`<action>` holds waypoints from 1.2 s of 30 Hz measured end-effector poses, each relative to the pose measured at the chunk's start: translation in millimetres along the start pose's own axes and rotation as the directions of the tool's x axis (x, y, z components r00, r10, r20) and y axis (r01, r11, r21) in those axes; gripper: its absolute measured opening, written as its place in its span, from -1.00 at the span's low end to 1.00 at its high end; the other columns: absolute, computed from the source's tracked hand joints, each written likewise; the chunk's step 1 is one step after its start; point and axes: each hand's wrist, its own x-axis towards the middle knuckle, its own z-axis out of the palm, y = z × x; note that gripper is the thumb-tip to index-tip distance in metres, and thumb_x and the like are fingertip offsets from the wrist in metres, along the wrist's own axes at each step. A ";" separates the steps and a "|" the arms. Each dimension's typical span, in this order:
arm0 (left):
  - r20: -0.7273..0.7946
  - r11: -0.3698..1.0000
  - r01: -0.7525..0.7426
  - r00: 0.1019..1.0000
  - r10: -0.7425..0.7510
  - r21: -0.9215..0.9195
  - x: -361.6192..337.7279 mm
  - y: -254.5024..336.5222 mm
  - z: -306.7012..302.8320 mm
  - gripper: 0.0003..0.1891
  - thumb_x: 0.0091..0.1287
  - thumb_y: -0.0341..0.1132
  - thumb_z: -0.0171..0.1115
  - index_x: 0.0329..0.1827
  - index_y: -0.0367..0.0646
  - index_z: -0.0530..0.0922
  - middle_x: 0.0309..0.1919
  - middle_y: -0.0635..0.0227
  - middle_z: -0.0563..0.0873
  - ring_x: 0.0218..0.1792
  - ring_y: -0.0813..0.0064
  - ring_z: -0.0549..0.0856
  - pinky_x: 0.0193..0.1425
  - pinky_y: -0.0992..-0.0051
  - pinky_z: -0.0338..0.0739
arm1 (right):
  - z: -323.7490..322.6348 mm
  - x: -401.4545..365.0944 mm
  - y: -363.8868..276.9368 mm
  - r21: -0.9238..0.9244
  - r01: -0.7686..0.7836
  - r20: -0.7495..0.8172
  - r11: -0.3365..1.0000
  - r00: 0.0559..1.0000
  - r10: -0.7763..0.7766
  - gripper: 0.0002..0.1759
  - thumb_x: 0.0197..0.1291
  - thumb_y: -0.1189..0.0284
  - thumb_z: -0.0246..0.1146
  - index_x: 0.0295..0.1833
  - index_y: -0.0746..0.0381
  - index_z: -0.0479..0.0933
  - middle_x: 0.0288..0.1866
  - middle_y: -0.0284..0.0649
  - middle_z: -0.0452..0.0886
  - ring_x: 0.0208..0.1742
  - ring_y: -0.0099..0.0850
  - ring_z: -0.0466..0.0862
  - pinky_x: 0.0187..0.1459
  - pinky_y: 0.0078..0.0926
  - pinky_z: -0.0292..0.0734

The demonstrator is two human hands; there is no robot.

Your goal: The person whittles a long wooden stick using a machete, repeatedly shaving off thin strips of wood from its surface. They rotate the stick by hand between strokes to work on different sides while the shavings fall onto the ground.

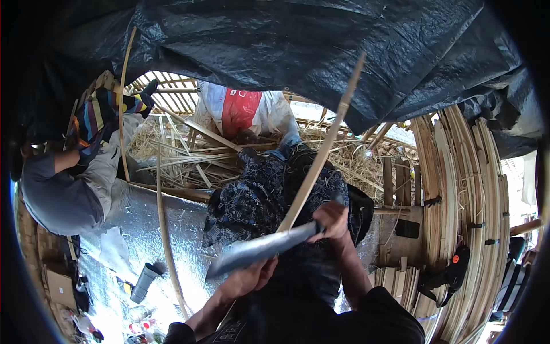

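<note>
Up close, blade against bamboo across my lap.
Nearest, my left hand point(252, 278) curls around the lower end of the bamboo strip point(321, 152), just under the blade point(260, 249). My right hand point(331, 221) is clenched on its handle. Beyond lie straw point(349, 163), a seated person point(69, 189) and a red-and-white sack point(243, 109), its print unreadable.

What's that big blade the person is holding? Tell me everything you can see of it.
The blade is broad and flat, of dull grey metal, slightly blurred. It lies nearly level, its tip pointing lower left. The right hand grips its handle end, which is hidden. A pale bamboo strip meets its upper edge and slants up to the right. The left hand sits just below it; whether they touch is unclear.
</note>
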 end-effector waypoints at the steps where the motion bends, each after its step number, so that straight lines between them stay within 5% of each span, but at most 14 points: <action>1: 0.002 0.999 0.020 1.000 -0.020 -0.039 -8.4 4.2 -3.9 -0.48 0.63 0.19 -0.19 -0.29 -0.05 0.42 -0.62 0.54 0.39 -0.69 0.71 0.28 -0.63 0.61 0.09 | -4.1 -11.1 15.4 -0.113 -0.170 -0.050 0.979 0.985 0.166 -0.22 0.06 -0.39 0.32 -0.47 0.22 0.57 -0.56 -0.21 0.59 -0.55 -0.28 0.66 -0.44 -0.37 0.57; 2: 0.004 0.996 0.044 0.999 -0.043 -0.078 -16.9 5.8 -10.7 -0.46 0.63 0.19 -0.22 -0.34 -0.05 0.40 -0.65 0.56 0.36 -0.70 0.71 0.27 -0.63 0.61 0.09 | -11.2 -21.4 28.7 -0.212 -0.341 -0.117 0.916 0.939 0.322 -0.22 0.18 -0.36 0.25 -0.50 0.24 0.57 -0.60 -0.19 0.57 -0.55 -0.26 0.66 -0.45 -0.35 0.55; 4: 0.008 0.992 0.089 0.996 -0.088 -0.094 -34.7 -7.8 -15.4 -0.47 0.63 0.18 -0.20 -0.28 -0.07 0.45 -0.65 0.57 0.34 -0.70 0.72 0.27 -0.64 0.59 0.09 | -27.7 -24.6 54.5 -0.180 -0.909 -0.203 0.377 0.409 0.890 -0.26 0.36 -0.22 0.15 -0.52 0.29 0.57 -0.68 -0.19 0.51 -0.61 -0.29 0.60 -0.45 -0.28 0.51; 6: 0.004 0.988 0.108 0.994 -0.108 -0.107 -40.0 -12.0 -15.2 -0.47 0.64 0.18 -0.17 -0.22 -0.10 0.49 -0.66 0.59 0.32 -0.70 0.73 0.27 -0.64 0.56 0.10 | -33.0 -58.6 105.0 -0.137 -0.989 -0.473 0.062 0.120 0.873 -0.29 0.44 -0.14 0.12 -0.56 0.26 0.50 -0.73 -0.25 0.44 -0.69 -0.43 0.47 -0.55 -0.32 0.40; 9: -0.082 0.991 0.098 0.991 -0.105 -0.087 -31.0 -12.8 -11.5 -0.46 0.64 0.15 -0.17 -0.18 -0.15 0.53 -0.64 0.59 0.32 -0.71 0.76 0.25 -0.64 0.59 0.09 | -60.0 -51.4 76.1 0.369 -0.919 -0.378 0.142 -0.009 0.926 -0.33 0.49 -0.11 0.10 -0.59 0.14 0.30 -0.71 -0.43 0.29 -0.72 -0.63 0.30 -0.67 -0.56 0.10; 11: -0.032 0.995 -0.045 0.999 0.042 -0.093 -13.1 -8.7 -15.3 -0.46 0.65 0.13 -0.17 -0.12 -0.20 0.55 -0.63 0.61 0.31 -0.70 0.78 0.24 -0.64 0.62 0.09 | -63.7 -46.4 46.2 0.439 -0.885 -0.326 0.157 0.006 0.945 -0.34 0.51 -0.08 0.09 -0.59 0.13 0.30 -0.71 -0.44 0.27 -0.72 -0.63 0.29 -0.66 -0.57 0.09; 16: 0.032 0.962 0.023 0.999 -0.014 -0.271 16.7 18.5 -16.5 -0.52 0.65 0.06 -0.11 0.05 -0.23 0.54 -0.56 0.59 0.34 -0.65 0.79 0.29 -0.59 0.68 0.17 | -63.7 -72.3 9.8 0.460 -0.871 -0.228 0.171 0.070 0.971 -0.33 0.51 -0.08 0.07 -0.58 0.17 0.34 -0.70 -0.44 0.27 -0.67 -0.62 0.28 -0.61 -0.54 0.08; 18: 0.077 0.948 0.039 0.997 -0.016 -0.316 23.7 21.6 -19.7 -0.51 0.65 0.07 -0.14 0.09 -0.22 0.52 -0.54 0.58 0.34 -0.64 0.76 0.30 -0.61 0.67 0.17 | -62.6 -76.1 2.9 0.172 -0.953 -0.198 0.249 0.215 0.956 -0.32 0.48 -0.06 0.11 -0.54 0.29 0.39 -0.70 -0.36 0.27 -0.63 -0.55 0.30 -0.56 -0.43 0.15; 20: 0.077 0.901 0.009 0.997 0.027 -0.435 25.3 25.4 -21.4 -0.62 0.65 -0.01 -0.07 0.10 -0.17 0.49 -0.46 0.54 0.42 -0.57 0.72 0.42 -0.54 0.67 0.30 | -57.5 -75.7 -4.9 0.107 -0.961 -0.209 0.253 0.227 0.951 -0.36 0.45 -0.01 0.16 -0.46 0.39 0.45 -0.70 -0.20 0.31 -0.62 -0.41 0.31 -0.51 -0.28 0.23; 23: -0.059 0.927 -0.055 0.998 0.036 -0.370 18.8 31.4 -13.4 -0.70 0.64 -0.07 -0.02 0.08 -0.14 0.46 -0.38 0.45 0.50 -0.57 0.67 0.49 -0.55 0.67 0.37 | -53.5 -60.7 -18.0 0.001 -0.921 -0.150 0.390 0.386 0.910 -0.40 0.33 -0.01 0.26 -0.34 0.42 0.58 -0.64 0.06 0.47 -0.63 -0.22 0.42 -0.46 -0.22 0.37; 26: -0.040 0.961 -0.128 0.992 0.122 -0.247 10.7 35.3 -10.3 -0.71 0.63 -0.07 0.00 0.05 -0.14 0.45 -0.39 0.39 0.52 -0.58 0.66 0.53 -0.57 0.68 0.40 | -52.8 -28.3 -39.6 0.027 -0.876 -0.024 0.482 0.481 0.876 -0.41 0.24 -0.03 0.32 -0.29 0.40 0.62 -0.64 0.01 0.50 -0.63 -0.17 0.54 -0.46 -0.25 0.44; 30: 0.080 0.941 0.002 0.996 0.026 -0.337 13.8 26.7 -10.5 -0.59 0.65 0.03 -0.12 -0.01 -0.17 0.48 -0.56 0.44 0.45 -0.74 0.71 0.36 -0.68 0.71 0.22 | -37.6 14.5 -60.1 0.112 -0.635 0.198 0.764 0.768 0.609 -0.45 0.03 -0.08 0.47 -0.38 0.25 0.62 -0.65 -0.17 0.53 -0.61 -0.20 0.64 -0.46 -0.33 0.51; 32: 0.100 0.958 0.028 0.995 0.001 -0.285 15.1 21.2 -5.4 -0.51 0.65 0.10 -0.16 -0.12 -0.16 0.51 -0.64 0.50 0.38 -0.78 0.74 0.28 -0.71 0.69 0.14 | -15.4 29.7 -71.9 0.149 -0.438 0.159 0.887 0.896 0.416 -0.42 -0.07 -0.17 0.50 -0.45 0.16 0.58 -0.64 -0.28 0.54 -0.62 -0.28 0.64 -0.46 -0.37 0.55; 36: 0.143 0.976 -0.024 0.988 0.056 -0.216 14.0 5.9 -6.0 -0.43 0.62 0.22 -0.19 -0.29 -0.07 0.52 -0.72 0.61 0.28 -0.79 0.77 0.24 -0.75 0.66 0.09 | -0.6 48.0 -87.1 0.194 -0.311 0.205 0.931 0.941 0.271 -0.38 -0.12 -0.24 0.49 -0.49 0.12 0.53 -0.60 -0.34 0.57 -0.59 -0.35 0.65 -0.44 -0.41 0.56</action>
